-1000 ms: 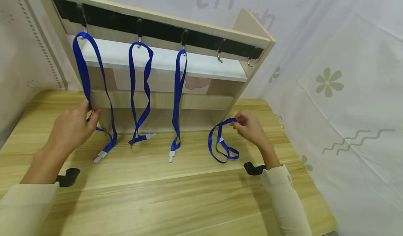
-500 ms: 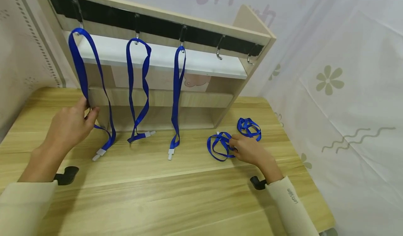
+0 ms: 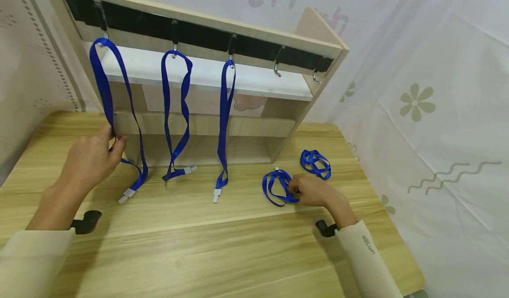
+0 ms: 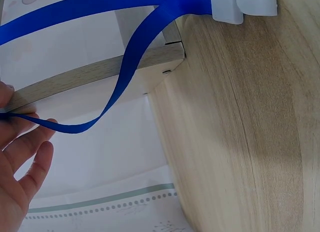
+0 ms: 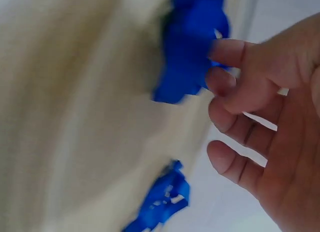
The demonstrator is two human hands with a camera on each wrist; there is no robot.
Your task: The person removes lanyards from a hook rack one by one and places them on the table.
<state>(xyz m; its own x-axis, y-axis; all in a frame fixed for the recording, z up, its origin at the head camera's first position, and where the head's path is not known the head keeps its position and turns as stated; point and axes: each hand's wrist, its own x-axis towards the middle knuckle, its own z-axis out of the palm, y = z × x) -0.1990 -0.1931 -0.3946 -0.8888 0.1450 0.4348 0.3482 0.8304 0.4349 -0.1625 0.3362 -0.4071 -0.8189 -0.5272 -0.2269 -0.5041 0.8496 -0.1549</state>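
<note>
My left hand (image 3: 87, 159) pinches one strap of the leftmost blue lanyard (image 3: 104, 90), which hangs from a hook. In the left wrist view that strap runs in between the thumb and fingers (image 4: 37, 164). Down at the tabletop, my right hand (image 3: 312, 190) pinches the edge of a loosely coiled blue lanyard (image 3: 274, 187) between thumb and index finger. Its other fingers (image 5: 235, 162) are spread below, and the right wrist view is blurred. A second coiled lanyard (image 3: 315, 163) lies just behind this hand. Two more lanyards (image 3: 184, 99) hang from the middle hooks, white clips low.
A pale wooden rack (image 3: 207, 126) with a black hook strip (image 3: 203, 35) stands at the back of the wooden table (image 3: 207, 245). Two bare hooks (image 3: 277, 66) are at its right end. Patterned white cloth (image 3: 445, 112) hangs behind and at the right.
My right hand has come down toward me, lowering the raised part of the coiled lanyard to the table. The second coil behind it has come into view. My left hand keeps its grip.
</note>
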